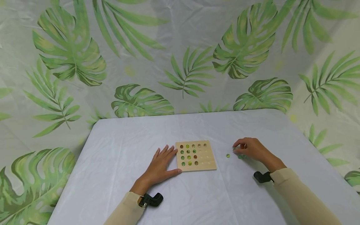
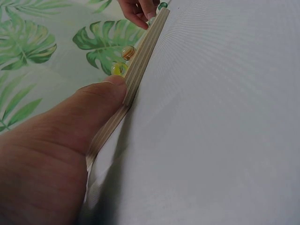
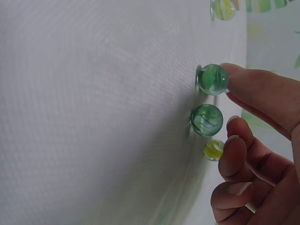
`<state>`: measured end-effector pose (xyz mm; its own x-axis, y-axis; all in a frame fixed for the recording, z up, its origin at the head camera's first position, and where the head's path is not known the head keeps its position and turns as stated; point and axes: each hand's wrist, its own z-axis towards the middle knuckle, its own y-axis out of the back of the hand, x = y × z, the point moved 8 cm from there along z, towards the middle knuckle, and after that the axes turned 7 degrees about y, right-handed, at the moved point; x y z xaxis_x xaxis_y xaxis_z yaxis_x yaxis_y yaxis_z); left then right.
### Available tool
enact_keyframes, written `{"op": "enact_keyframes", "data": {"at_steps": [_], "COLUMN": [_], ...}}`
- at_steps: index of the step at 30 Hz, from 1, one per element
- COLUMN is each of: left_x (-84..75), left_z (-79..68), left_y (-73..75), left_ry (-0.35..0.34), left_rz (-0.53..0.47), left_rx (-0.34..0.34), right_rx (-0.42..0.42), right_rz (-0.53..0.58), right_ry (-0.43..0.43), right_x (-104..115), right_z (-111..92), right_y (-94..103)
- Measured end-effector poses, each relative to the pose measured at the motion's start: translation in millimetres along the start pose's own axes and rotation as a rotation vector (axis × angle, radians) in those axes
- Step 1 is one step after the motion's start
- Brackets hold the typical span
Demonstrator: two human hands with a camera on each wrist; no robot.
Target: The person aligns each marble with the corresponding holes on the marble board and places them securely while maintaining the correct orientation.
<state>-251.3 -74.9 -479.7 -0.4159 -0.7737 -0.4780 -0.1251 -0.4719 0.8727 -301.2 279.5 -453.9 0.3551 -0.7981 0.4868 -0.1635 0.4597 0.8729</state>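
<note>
A light wooden board (image 1: 208,157) with rows of round hollows lies on the table, several glass marbles (image 1: 189,163) filling its left columns and back row. My left hand (image 1: 158,167) rests flat at the board's left side with its fingers straight. In the left wrist view its thumb (image 2: 105,93) touches the edge close to a yellow marble (image 2: 119,69). To the right of the board, my right hand (image 1: 251,149) pinches a green marble (image 3: 213,79) at the tips of thumb and index finger, low over the cloth. Its other fingers are curled.
Beside the pinched marble lie another green marble (image 3: 206,120) and a yellow one (image 3: 214,150). One more yellow marble (image 1: 227,155) sits between the board and the right hand. White cloth covers the table (image 1: 126,134), and a leaf-patterned curtain (image 1: 185,62) hangs behind it.
</note>
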Motion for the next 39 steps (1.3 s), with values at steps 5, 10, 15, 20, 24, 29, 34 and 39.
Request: {"op": "enact_keyframes", "data": {"at_steps": [5, 10, 15, 20, 24, 29, 34, 39], "left_x": [-0.9, -1.0, -0.6, -0.4, -0.5, -0.7, -1.0, -0.8], "left_z": [0.0, -0.2, -0.7, -0.4, -0.1, -0.5, -0.7, -0.2], "left_y": [0.1, 0.6, 0.4, 0.0, 0.4, 0.6, 0.7, 1.0], "left_ry": [0.000, 0.001, 0.002, 0.002, 0.003, 0.005, 0.006, 0.001], "left_rz": [0.002, 0.001, 0.002, 0.004, 0.002, 0.002, 0.006, 0.004], "left_rx": [0.001, -0.003, -0.002, 0.003, 0.004, 0.006, 0.005, 0.001], "right_rx": [0.005, 0.002, -0.004, -0.002, -0.006, -0.011, -0.019, -0.040], "right_rz": [0.005, -0.006, -0.002, 0.001, 0.002, -0.001, -0.002, 0.015], "right_ry": [0.005, 0.017, 0.019, 0.019, 0.025, 0.034, 0.041, 0.048], "right_x": [-1, -1, 3, 4, 3, 4, 6, 9], "right_z": [0, -2, -2, -3, -3, -3, -3, -1], "right_y": [0.2, 0.6, 1.7, 1.8, 1.4, 1.1, 2.2, 2.5]}}
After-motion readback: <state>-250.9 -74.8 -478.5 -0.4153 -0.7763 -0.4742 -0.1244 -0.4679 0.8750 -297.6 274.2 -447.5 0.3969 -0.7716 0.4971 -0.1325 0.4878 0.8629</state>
